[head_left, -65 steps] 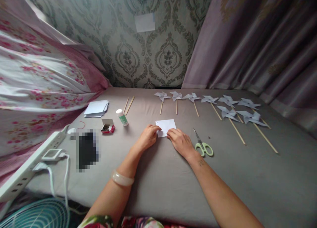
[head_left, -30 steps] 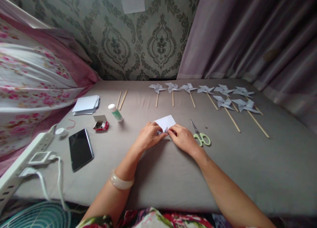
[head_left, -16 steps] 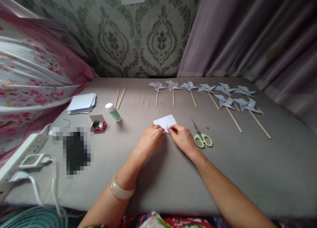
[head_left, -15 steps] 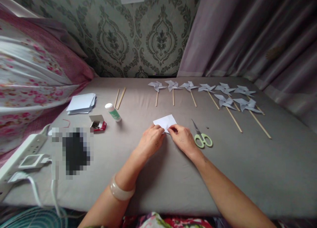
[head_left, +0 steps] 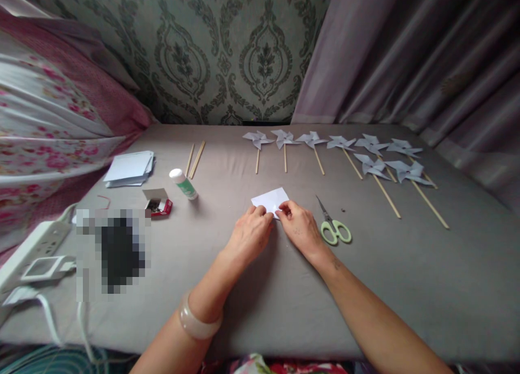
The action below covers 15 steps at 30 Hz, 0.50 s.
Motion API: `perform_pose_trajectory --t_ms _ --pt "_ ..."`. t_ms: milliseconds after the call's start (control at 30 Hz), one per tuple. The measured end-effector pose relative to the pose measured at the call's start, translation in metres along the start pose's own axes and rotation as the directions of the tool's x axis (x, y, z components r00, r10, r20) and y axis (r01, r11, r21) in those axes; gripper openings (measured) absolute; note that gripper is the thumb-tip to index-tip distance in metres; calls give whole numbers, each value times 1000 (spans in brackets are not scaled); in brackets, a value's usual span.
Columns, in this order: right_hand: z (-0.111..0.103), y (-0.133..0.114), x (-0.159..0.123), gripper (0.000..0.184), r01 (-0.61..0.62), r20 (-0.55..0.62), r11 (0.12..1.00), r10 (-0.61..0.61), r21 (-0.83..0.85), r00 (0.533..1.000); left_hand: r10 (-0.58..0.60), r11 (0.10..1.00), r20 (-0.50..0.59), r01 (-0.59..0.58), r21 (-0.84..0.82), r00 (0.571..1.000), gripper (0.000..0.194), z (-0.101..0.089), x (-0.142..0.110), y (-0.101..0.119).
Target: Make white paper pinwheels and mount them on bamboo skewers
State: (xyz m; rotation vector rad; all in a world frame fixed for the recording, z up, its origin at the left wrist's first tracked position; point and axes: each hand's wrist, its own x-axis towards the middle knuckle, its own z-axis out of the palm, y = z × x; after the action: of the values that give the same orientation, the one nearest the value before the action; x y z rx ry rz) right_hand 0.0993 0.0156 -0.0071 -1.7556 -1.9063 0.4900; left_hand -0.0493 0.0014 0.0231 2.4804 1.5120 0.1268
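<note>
A small white sheet of paper [head_left: 268,199] lies on the cloth-covered table in front of me, its near edge partly hidden by my fingers. My left hand [head_left: 252,230] presses its bent fingers on the paper's near left side. From the right, my right hand [head_left: 299,225] pinches the near right edge between thumb and fingers. Just right of that hand are scissors [head_left: 333,229] with light green handles, blades pointing away from me. A glue stick [head_left: 184,185] with a white cap stands to the left, beyond my left hand.
Several white paper pinwheels [head_left: 312,141] on wooden sticks lie at the back right. Further left are a paper stack [head_left: 129,169], loose wooden sticks [head_left: 197,160], and an open red box [head_left: 160,206] of small metal pieces. A power strip [head_left: 38,249] with cables lies at the left edge.
My left hand has slid slightly right along the paper's near edge, and my right fingers have shifted a little. The paper stays in place; the view has tilted slightly.
</note>
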Motion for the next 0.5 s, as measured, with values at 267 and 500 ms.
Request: perform_pose_trajectory --t_ms 267,500 --pt "3 3 3 16 62 0 998 -62 3 998 14 1000 -27 -14 15 1000 26 4 0 -1" --pt "3 4 3 20 97 15 995 -96 -2 995 18 999 -33 -17 28 999 27 6 0 -2"
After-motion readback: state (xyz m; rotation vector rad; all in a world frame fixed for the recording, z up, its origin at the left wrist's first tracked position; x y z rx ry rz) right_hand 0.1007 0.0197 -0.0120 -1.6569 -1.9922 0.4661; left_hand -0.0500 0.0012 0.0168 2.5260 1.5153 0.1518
